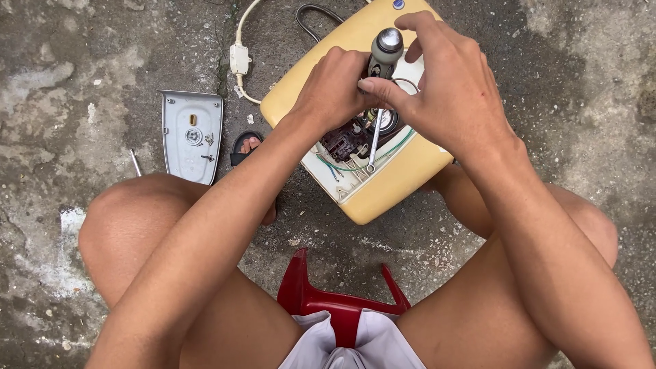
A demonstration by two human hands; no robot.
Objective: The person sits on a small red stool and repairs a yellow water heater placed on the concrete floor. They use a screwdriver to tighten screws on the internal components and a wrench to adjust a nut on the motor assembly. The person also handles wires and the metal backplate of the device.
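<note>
Seen from above, seated on a red plastic stool (326, 299), knees apart over rough grey concrete (82, 61). Between the knees, lying tilted on the ground: a cream-yellow water heater casing (383, 195), its front opened to a white inner panel. Inside the opening: a dark terminal block (339, 143), a round metal fitting half hidden by fingers, and thin green, blue and white wires (331, 166) curling along the lower left of the cavity. Also lying in the cavity, a slim open-ended spanner (374, 145), set nearly upright in the picture, jaw end down.

Right hand (447, 85) curled around a screwdriver (385, 51) with a grey handle and rounded metal cap, thumb and forefinger pinching the handle just below the cap; shaft pointing down into the casing, its tip hidden. Left hand (331, 89) pressed in beside the same handle, fingers folded down into the opening; whether closed on the tool or on some part inside cannot be told from here, possibly only steadying.

Left of the casing, well apart from it: a grey metal cover plate (192, 134) lying flat, small screws and a round boss on its face. Just left of that, a thin metal rod (135, 162) on the ground. Above, a white cable with an inline box (240, 59) running to the casing's upper edge, and a dark cable (311, 17) looping beside it. A sandalled foot (247, 146) showing between plate and casing.
</note>
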